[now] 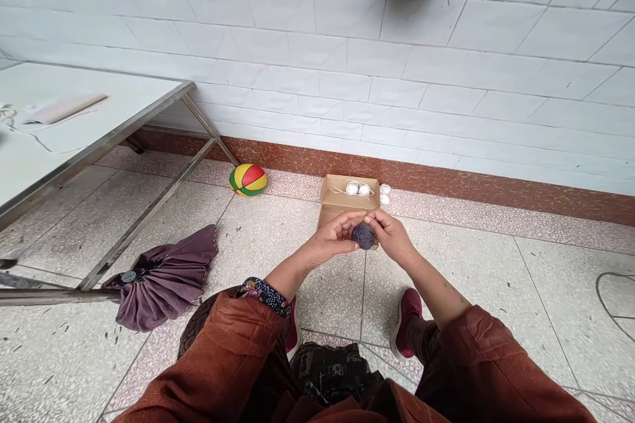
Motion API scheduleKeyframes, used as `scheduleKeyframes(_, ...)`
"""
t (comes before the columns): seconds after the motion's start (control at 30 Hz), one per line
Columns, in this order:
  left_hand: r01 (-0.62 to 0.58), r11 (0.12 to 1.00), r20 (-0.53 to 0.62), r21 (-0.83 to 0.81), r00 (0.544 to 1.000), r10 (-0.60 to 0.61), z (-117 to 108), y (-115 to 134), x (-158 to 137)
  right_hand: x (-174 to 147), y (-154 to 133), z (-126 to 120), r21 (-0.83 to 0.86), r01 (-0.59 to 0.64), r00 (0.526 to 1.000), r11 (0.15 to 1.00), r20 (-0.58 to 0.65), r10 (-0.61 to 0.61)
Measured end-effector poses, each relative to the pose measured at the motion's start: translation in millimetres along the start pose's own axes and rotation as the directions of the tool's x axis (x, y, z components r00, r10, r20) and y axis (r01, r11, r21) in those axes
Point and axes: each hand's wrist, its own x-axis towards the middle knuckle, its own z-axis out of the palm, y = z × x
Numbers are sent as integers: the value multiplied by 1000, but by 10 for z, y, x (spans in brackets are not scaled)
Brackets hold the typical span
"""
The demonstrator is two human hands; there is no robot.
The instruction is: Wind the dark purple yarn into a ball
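Note:
A small dark purple-grey ball of yarn (364,236) is held between my two hands, above the floor in front of me. My left hand (331,240) cups it from the left, thumb below and fingers curled over the top. From the right, my right hand (389,232) pinches it with thumb and fingertips. Just beyond my hands, an open cardboard box (331,191) stands on the floor near the wall, its front partly hidden by them. White balls of yarn (352,188) lie in it with loose strands. More white balls (385,190) sit beside its right side.
A white-topped table (99,102) with a metal frame stands at left, bearing a pinkish flat item (69,108). A striped ball (249,180) rests by its leg. Purple cloth (166,277) hangs at the lower frame. Right, a thin cable (598,291) loops on the floor.

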Motion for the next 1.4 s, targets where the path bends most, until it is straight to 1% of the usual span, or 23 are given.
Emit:
scheduleKeyframes(0.1, 3, 1000, -118, -12, 993, -4, -23, -8, 8, -11, 27, 31, -32, -20, 998, 999, 62, 22)
scheduleKeyframes(0.17, 0, 999, -215, -44, 976, -10, -48, -19, 15, -30, 34, 60, -70, -9, 994, 997, 109, 17)
scheduleKeyframes(0.23, -7, 998, -306, -68, 952, -14, -77, -25, 24, -61, 19, 90, -103, 27, 987, 994, 161, -10)
scheduleKeyframes(0.3, -7, 998, -371, -66, 928, -18, -114, -31, 37, -98, -28, 106, -116, 82, 973, 990, 223, -55)
scheduleKeyframes(0.4, 32, 999, -445, 20, 895, -20, -181, -59, 62, -146, -146, 80, -89, 169, 938, 982, 320, -132)
scheduleKeyframes(0.47, 96, 983, -478, 159, 878, -8, -216, -93, 75, -159, -223, 33, -46, 202, 926, 978, 334, -175)
scheduleKeyframes(0.53, 142, 939, -465, 312, 885, 21, -223, -129, 78, -151, -270, -23, -15, 203, 938, 979, 289, -191)
scheduleKeyframes(0.57, 149, 918, -431, 368, 902, 26, -212, -141, 75, -139, -277, -48, -10, 197, 949, 980, 251, -188)
scheduleKeyframes(0.63, 143, 899, -325, 413, 946, -1, -164, -140, 57, -102, -254, -85, -19, 180, 972, 984, 155, -175)
scheduleKeyframes(0.67, 139, 902, -264, 408, 964, -30, -132, -127, 45, -80, -225, -95, -28, 170, 981, 985, 103, -166)
scheduleKeyframes(0.73, 135, 925, -174, 355, 982, -76, -68, -82, 21, -38, -145, -98, -47, 144, 990, 989, 14, -143)
scheduleKeyframes(0.8, 102, 967, -138, 233, 988, -72, -24, -31, 6, -6, -49, -75, -65, 106, 994, 992, -28, -108)
scheduleKeyframes(0.87, 64, 995, -116, 72, 992, -56, -13, -2, 7, 4, 40, -28, -82, 71, 997, 994, 1, -71)
scheduleKeyframes(0.93, 34, 998, -127, -55, 991, -41, -33, -3, 22, -10, 103, 38, -94, 63, 996, 994, 72, -56)
scheduleKeyframes(1.0, 13, 991, -194, -130, 980, -39, -74, -25, 43, -43, 120, 105, -107, 94, 985, 990, 154, -76)
scheduleKeyframes(1.1, 10, 987, -339, -162, 939, -65, -144, -59, 71, -107, 38, 152, -118, 192, 946, 974, 288, -151)
scheduleKeyframes(1.17, 40, 995, -420, -90, 904, -74, -180, -70, 81, -145, -73, 127, -98, 250, 909, 963, 367, -199)
scheduleKeyframes(1.23, 90, 993, -477, 73, 878, -44, -199, -76, 86, -169, -193, 61, -44, 272, 895, 961, 378, -236)
scheduleKeyframes(1.3, 124, 958, -492, 259, 870, 20, -202, -90, 84, -171, -283, -20, 19, 249, 918, 968, 313, -242)
scheduleKeyframes(1.33, 134, 935, -478, 328, 877, 42, -198, -99, 80, -163, -309, -59, 47, 228, 937, 973, 261, -232)
scheduleKeyframes(1.4, 140, 912, -404, 386, 914, 31, -177, -118, 64, -128, -316, -123, 87, 172, 974, 981, 131, -182)
